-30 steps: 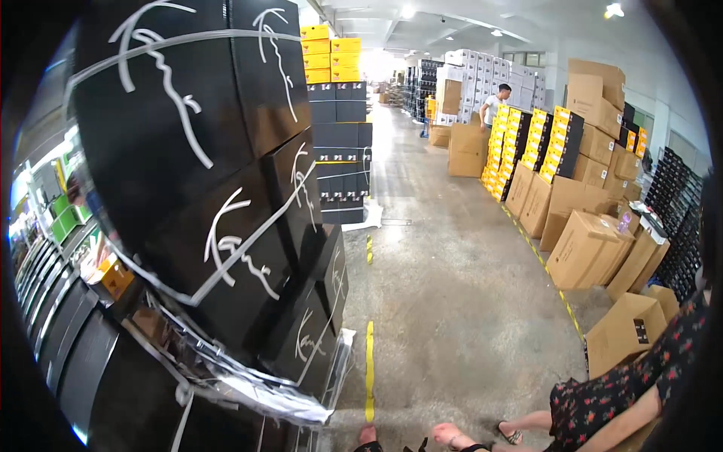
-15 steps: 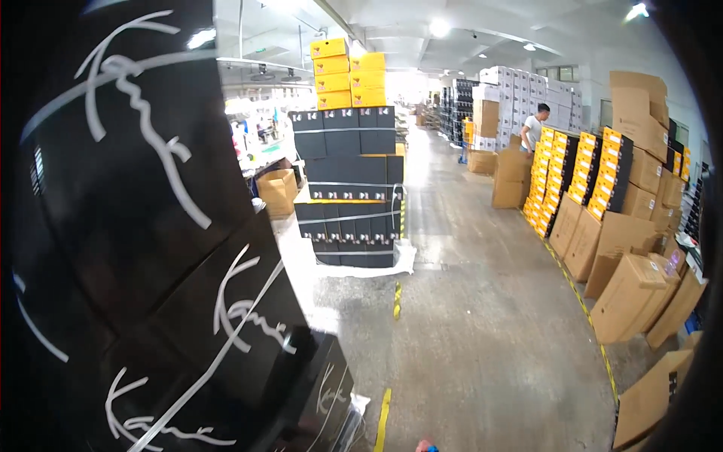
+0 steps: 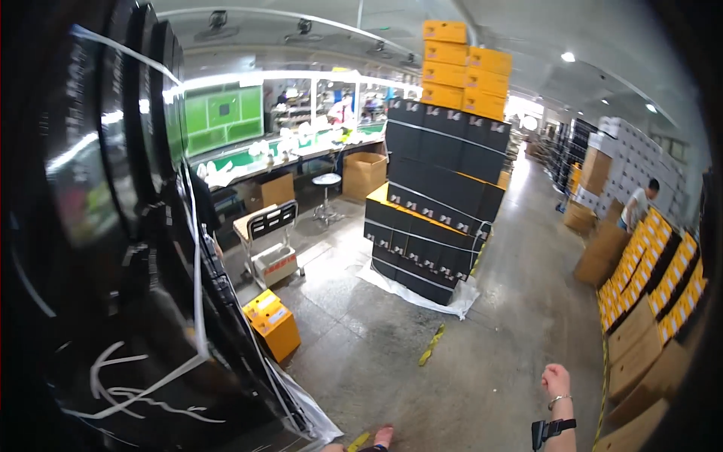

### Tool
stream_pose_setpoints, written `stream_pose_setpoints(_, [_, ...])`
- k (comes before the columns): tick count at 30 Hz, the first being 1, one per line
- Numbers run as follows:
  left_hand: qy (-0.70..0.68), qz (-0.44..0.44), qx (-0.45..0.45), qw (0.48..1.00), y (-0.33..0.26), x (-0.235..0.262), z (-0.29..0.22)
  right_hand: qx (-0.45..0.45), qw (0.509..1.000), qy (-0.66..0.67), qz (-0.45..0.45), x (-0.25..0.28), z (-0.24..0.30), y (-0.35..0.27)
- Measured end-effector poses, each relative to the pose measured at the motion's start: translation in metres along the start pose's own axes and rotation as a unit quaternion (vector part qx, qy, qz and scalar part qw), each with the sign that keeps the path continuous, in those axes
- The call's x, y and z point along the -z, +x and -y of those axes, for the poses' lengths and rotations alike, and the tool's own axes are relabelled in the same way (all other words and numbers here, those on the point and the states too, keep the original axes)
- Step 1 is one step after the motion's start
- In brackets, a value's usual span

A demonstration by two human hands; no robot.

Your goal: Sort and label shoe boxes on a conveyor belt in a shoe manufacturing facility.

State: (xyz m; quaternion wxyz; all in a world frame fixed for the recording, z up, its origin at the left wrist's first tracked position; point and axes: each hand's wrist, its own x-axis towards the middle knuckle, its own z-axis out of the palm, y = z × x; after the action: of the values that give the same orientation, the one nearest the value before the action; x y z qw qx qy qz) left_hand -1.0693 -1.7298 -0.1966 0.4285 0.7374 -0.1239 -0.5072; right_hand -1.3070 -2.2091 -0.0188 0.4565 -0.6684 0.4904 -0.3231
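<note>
My right hand (image 3: 556,380) is held out over the aisle floor with its fingers curled into a loose fist and nothing showing in it. A bracelet (image 3: 559,398) circles that wrist, and a black strapped device (image 3: 550,432) sits on the forearm. At the lower edge my left hand (image 3: 384,435) is only partly in view, its fingers too small and cut off to read. To its left rises a tall stack of black boxes (image 3: 83,316), bound with white straps. Ahead, another strapped stack of black boxes (image 3: 444,188) stands on white sheeting, topped with yellow boxes (image 3: 444,74).
A yellow box (image 3: 273,328) lies on the floor beside the near stack. Behind it are a chair (image 3: 269,226), a round stool (image 3: 327,181) and a lit workbench (image 3: 301,153). Flattened cartons (image 3: 631,350) and yellow boxes (image 3: 640,248) line the right side, near a person (image 3: 639,205).
The view has turned left, bringing the workbench, chair and floor box into sight. My right hand has come into view over the aisle.
</note>
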Motion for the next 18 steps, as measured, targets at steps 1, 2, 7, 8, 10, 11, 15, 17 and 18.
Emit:
stream_pose_setpoints(1, [0.098,-0.015,0.021,0.995,0.028,0.002,-0.003,0.020,0.999,-0.032,0.012,-0.008,0.021,0.022])
stream_pose_setpoints(2, [0.199,-0.028,0.040,0.979,0.058,0.006,-0.009,0.041,0.997,-0.060,0.021,-0.015,0.036,0.045])
stream_pose_setpoints(7, [0.204,-0.122,0.016,0.971,0.186,0.022,-0.048,0.118,0.990,-0.071,0.003,0.019,0.066,0.193])
stream_pose_setpoints(8, [0.189,-0.122,0.028,0.974,0.198,0.023,-0.071,0.117,0.990,-0.080,0.000,0.029,0.081,0.214])
stream_pose_setpoints(10, [0.177,-0.131,0.036,0.975,0.227,0.031,-0.103,0.153,0.979,-0.125,-0.041,0.055,0.106,0.259])
stream_pose_setpoints(11, [0.189,-0.107,0.018,0.976,0.247,0.032,-0.112,0.161,0.975,-0.147,-0.051,0.078,0.113,0.288])
stream_pose_setpoints(15, [0.209,-0.203,-0.120,0.949,0.320,0.025,-0.123,0.277,0.895,-0.309,-0.163,0.107,0.191,0.370])
stream_pose_setpoints(17, [0.307,-0.211,-0.109,0.921,0.369,0.029,-0.064,0.358,0.857,-0.320,-0.186,0.061,0.274,0.394])
stream_pose_setpoints(18, [0.416,-0.135,-0.070,0.897,0.379,0.030,-0.060,0.414,0.831,-0.309,-0.208,0.057,0.293,0.427])
